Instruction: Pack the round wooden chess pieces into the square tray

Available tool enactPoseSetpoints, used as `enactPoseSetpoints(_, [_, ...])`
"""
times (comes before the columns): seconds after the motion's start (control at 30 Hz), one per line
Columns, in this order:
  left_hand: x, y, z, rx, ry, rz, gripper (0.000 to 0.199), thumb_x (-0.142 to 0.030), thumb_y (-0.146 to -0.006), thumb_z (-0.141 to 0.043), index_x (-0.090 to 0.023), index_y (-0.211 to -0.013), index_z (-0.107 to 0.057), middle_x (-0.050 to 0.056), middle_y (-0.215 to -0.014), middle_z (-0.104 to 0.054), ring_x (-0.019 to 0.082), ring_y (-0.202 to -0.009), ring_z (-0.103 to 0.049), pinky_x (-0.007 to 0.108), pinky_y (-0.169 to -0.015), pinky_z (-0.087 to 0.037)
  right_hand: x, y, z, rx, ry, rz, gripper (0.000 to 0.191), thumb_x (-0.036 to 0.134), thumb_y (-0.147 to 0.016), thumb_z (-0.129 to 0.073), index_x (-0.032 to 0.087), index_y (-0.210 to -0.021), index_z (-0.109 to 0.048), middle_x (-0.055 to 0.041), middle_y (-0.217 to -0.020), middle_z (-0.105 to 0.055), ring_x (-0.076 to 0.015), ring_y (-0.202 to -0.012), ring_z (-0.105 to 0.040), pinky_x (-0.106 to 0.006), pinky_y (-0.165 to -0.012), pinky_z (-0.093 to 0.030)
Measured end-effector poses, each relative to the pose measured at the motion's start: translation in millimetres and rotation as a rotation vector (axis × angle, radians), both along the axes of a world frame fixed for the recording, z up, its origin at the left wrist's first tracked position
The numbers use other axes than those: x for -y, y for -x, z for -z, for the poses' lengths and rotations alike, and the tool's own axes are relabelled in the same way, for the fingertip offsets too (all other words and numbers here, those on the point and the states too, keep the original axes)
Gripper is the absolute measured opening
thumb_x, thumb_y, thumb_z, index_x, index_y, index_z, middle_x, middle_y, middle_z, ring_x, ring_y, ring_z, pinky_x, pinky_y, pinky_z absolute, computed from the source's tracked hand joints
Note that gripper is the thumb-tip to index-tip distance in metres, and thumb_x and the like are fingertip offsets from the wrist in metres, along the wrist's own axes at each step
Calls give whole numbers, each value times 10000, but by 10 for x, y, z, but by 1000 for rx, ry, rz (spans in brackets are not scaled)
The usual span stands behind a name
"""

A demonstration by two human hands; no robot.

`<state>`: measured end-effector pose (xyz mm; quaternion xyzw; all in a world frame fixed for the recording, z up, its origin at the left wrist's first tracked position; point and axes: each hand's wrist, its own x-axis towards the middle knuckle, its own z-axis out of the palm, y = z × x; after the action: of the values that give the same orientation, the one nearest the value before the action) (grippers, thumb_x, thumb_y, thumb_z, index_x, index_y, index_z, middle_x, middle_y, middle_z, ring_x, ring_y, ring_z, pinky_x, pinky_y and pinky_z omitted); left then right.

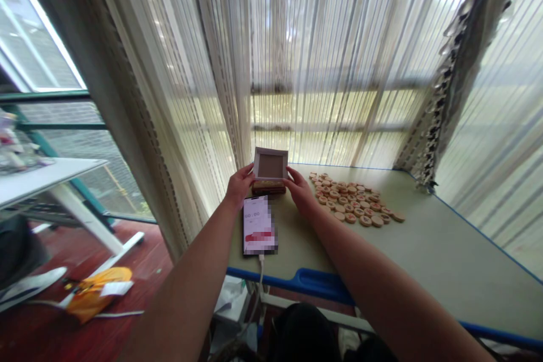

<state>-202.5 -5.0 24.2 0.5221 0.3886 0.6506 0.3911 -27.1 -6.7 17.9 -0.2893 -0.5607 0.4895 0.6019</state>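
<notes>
Between my left hand (240,184) and my right hand (299,185) is a small, shallow box lid (272,166), tilted so that its pale rim and brownish inside face me. The fingers of both hands close on its two sides. Right below the lid sits a brown, patterned box (268,187) on the table; whether the two touch, I cannot tell. To the right of my right hand lie many round wooden chess pieces (350,203), loosely spread, some with red marks.
A phone (257,226) showing 00:00 lies in front of the box, its white cable (261,266) running over the blue edge of the pale table (436,249). Sheer curtains (322,68) hang behind. At left are a white desk (51,175) and an orange bag (97,291) on the red floor.
</notes>
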Motion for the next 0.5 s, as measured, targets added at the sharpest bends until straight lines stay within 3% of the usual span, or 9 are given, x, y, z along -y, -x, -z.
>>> enactPoseSetpoints(0.23, [4,-16,21,-279,35,-222,406,-332,-748,-520,-162,-1115,-557,64,-1157,-565,189,-1080,-498,334,-947,-364,3,2,20,-68,44,-55,595,258,-641,-615,165,-1203,-442,-90,-1209,-514,-207,-1115,-468,-358,-942,-383])
enactPoseSetpoints(0.5, [141,-55,-121,-377,55,-258,462,-452,-822,-349,-150,-1070,-596,62,-1104,-598,198,-1085,-494,335,-959,-333,-27,-23,60,-2,-17,30,571,282,-660,-610,154,-1198,-466,-84,-1159,-556,-195,-1071,-507,-350,-929,-395])
